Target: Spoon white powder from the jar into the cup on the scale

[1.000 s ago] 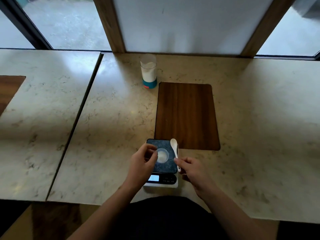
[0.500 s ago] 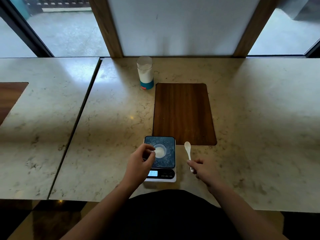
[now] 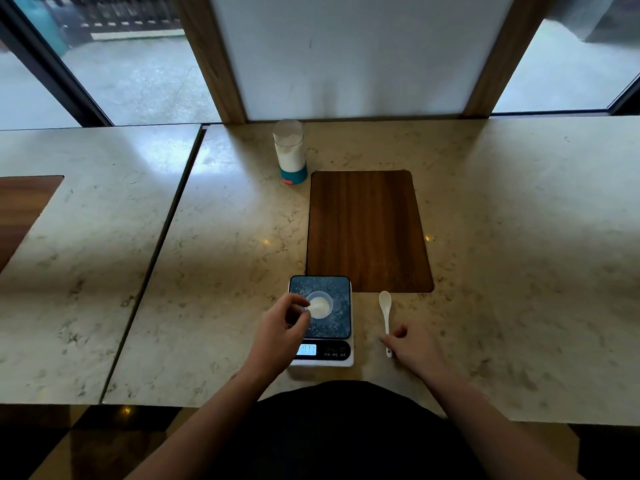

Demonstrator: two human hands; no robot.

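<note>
A small clear cup [image 3: 321,305] with white powder in it stands on the dark platform of a white digital scale [image 3: 320,355], whose display is lit. My left hand [image 3: 280,332] pinches the cup's left rim with thumb and fingers. A white spoon [image 3: 385,308] lies flat on the counter just right of the scale, bowl pointing away from me. My right hand [image 3: 414,344] rests at the spoon's handle end, thumb across the handle. The powder jar [image 3: 290,154], clear with a teal base, stands upright far back on the counter, out of reach of both hands.
A dark wooden inlay [image 3: 367,233] is set in the marble counter [image 3: 225,271] between the jar and the scale. A seam [image 3: 162,237] splits the counter from a second slab on the left. Windows and a white panel rise behind the back edge.
My right hand carried the spoon from above the scale's right edge down to the counter on its right, where it now lies. My left hand stayed on the cup.
</note>
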